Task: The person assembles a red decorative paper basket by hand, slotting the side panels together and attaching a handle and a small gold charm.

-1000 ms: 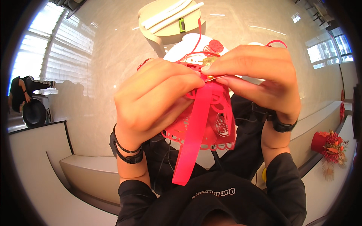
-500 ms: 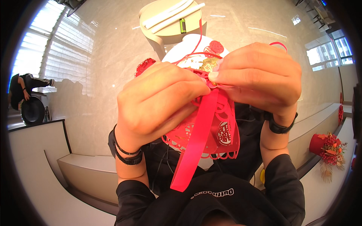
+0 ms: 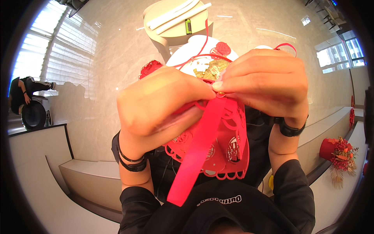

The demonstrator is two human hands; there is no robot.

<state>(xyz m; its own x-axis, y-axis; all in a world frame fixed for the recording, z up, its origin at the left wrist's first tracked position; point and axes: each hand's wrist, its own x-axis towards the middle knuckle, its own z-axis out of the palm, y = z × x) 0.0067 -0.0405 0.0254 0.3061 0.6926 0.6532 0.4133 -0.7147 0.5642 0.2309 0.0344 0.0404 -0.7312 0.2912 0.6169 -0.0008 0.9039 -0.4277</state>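
In front of my chest, both hands meet over a red cut-out decoration (image 3: pixel 228 156) with scalloped edges and round lattice patterns. My left hand (image 3: pixel 159 103) is closed, its fingertips pinching the top of a wide red ribbon (image 3: pixel 193 156) that hangs down toward me. From the right, my right hand (image 3: pixel 269 80) pinches at the same spot, beside a small gold bead (image 3: pixel 221 93). The fingers partly hide what lies between them. Behind them shows a white round piece (image 3: pixel 187 50) with gold and white ornaments (image 3: pixel 208 68), a red cut-out rosette (image 3: pixel 223 48) and a thin red cord (image 3: pixel 205 43).
Beyond stands a cream stool (image 3: pixel 156 15) bearing white rolls (image 3: pixel 179 17) and a green-and-black cylinder (image 3: pixel 188 26). A red pot of flowers (image 3: pixel 331 150) rests on the right ledge. At far left is another person (image 3: pixel 25 91) by a black round seat (image 3: pixel 34 115).
Both hands have shifted slightly, the right one a little lower and left. The ribbon's loose end swung left and down, and the lower red cut-out piece dropped, showing more of its scalloped edge.
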